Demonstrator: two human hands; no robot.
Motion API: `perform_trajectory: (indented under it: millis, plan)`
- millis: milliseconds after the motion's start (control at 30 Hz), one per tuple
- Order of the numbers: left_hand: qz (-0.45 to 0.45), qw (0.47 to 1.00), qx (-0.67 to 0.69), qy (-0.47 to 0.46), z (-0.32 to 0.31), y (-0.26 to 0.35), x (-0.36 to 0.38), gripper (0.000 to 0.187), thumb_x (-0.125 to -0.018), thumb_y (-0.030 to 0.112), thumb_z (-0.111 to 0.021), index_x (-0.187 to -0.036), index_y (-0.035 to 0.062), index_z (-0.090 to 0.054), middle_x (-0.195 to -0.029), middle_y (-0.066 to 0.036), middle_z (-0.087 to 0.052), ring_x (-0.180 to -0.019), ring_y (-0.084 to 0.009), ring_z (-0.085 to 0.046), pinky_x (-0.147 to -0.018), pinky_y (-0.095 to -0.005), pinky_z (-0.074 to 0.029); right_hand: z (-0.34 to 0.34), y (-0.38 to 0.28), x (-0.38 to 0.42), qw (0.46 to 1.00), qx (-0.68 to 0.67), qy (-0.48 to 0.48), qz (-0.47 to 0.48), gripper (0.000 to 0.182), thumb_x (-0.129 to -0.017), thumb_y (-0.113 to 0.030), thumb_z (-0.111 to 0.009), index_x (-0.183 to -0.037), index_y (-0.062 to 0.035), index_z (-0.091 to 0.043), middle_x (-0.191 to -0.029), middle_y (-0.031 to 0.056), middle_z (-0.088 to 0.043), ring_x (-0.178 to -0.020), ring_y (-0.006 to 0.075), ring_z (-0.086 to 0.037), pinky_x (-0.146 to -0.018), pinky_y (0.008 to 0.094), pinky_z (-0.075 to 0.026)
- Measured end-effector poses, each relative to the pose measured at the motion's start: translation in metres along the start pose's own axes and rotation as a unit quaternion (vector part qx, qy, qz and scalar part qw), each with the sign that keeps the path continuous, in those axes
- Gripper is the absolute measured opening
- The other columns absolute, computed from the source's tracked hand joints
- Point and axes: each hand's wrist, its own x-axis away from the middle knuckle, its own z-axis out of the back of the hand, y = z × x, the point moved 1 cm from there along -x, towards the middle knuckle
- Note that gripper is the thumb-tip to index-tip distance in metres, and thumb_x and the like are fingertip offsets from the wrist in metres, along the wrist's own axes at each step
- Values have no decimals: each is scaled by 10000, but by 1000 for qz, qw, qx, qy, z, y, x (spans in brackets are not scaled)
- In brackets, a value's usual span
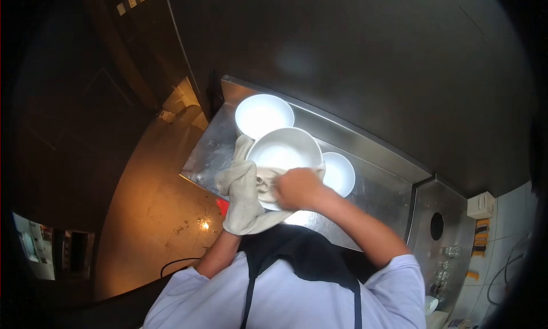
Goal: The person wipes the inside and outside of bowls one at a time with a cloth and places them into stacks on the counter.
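A white bowl point(290, 142) is tilted up in front of me, above the steel counter. A grey-beige cloth point(244, 202) drapes over my left hand point(235, 183), which grips the bowl's left side through it; the fingers themselves are covered. Inside the near part of the bowl, my right hand point(298, 189) is closed on a bunched part of the same cloth, slightly blurred by motion. Behind and to the left stand white bowls point(264, 115), apparently stacked. Another white bowl point(340, 174) sits to the right, partly hidden by the held one.
The steel counter point(374, 212) has a raised back edge point(354, 132) against a dark wall. At right is a steel surface with a round dark hole point(436, 226) and several glasses point(442, 272). A small red object point(222, 206) shows by the counter's front edge. Brown floor lies left.
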Motion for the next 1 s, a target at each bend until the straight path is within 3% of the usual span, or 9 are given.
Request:
perform_trajectory:
  millis: [200, 400, 567, 633, 700, 800, 833, 933, 1000]
  plan:
    - [22, 1000, 8, -14, -8, -9, 7, 640, -758, 395, -828, -1227, 33, -590, -1185, -158, -602, -1083, -274, -601, -917, -408, -499, 17, 18, -17, 930, -31, 329, -159, 75, -847, -66, -599, -868, -11, -644, -699, 215, -670, -768, 399, -713, -680, 497, -568]
    - [-67, 990, -122, 26, 10, 7, -1, 678, -711, 396, -881, -1207, 31, -598, -1170, -166, -602, -1072, -286, -603, -901, -416, -502, 0, -23, -2, 968, -156, 189, 58, 250, -922, -260, -650, -820, -33, -638, -705, 171, -675, -700, 335, -703, -639, 483, -542]
    - [-268, 794, -543, 54, 0, 49, 4, 732, -604, 391, -942, -1143, 17, -616, -1115, -175, -594, -1029, -300, -602, -861, -421, -502, 22, 17, 48, 961, 0, 277, 22, 358, -851, -401, -762, -814, -66, -640, -723, 148, -668, -649, 319, -679, -581, 432, -522]
    - [-332, 695, -635, 62, -3, 59, 3, 747, -551, 390, -966, -1096, 9, -626, -1078, -176, -587, -999, -304, -600, -837, -418, -499, 30, 32, 61, 904, 14, 427, -28, 301, -884, -309, -770, -774, -69, -625, -705, 83, -683, -571, 263, -659, -538, 403, -513]
    - [-379, 698, -603, 76, -1, 61, -1, 738, -515, 394, -978, -1035, 0, -634, -1034, -168, -577, -965, -298, -594, -813, -406, -492, 4, 52, 70, 815, -326, 418, -235, 245, -1008, -297, -640, -974, -56, -665, -905, 74, -722, -765, 209, -706, -673, 382, -553]
    - [-395, 705, -588, 34, -2, 66, 0, 642, -649, 390, -916, -1050, -13, -618, -1025, -150, -577, -964, -290, -591, -835, -404, -495, -19, 32, 62, 429, -751, 494, -91, 350, -1056, -340, -557, -1190, -22, -615, -1094, 89, -682, -984, 163, -669, -811, 342, -557]
    - [-393, 693, -604, 7, -2, 66, 3, 602, -723, 386, -883, -1074, -18, -608, -1032, -144, -580, -972, -289, -591, -853, -407, -498, -33, 26, 70, 464, -770, 432, -77, 446, -1080, -373, -485, -1343, -18, -549, -1296, 117, -615, -1162, 227, -621, -981, 350, -507]
    - [-57, 994, -59, 66, 20, 19, -24, 419, -953, 292, -659, -1214, -23, -566, -1109, -166, -628, -1039, -277, -644, -879, -407, -552, -28, 4, 86, 785, -477, 395, -26, 387, -995, -249, -569, -1244, 38, -641, -1226, 155, -699, -1139, 275, -677, -985, 396, -529]
    - [117, 975, 190, -17, 19, 9, -35, 332, -1071, 175, -430, -1331, -27, -477, -1186, -157, -625, -1140, -248, -626, -959, -368, -559, 7, -11, 94, 855, -211, 466, 89, 355, -845, -225, -695, -1127, -12, -732, -1094, 180, -745, -1042, 352, -715, -971, 436, -543]
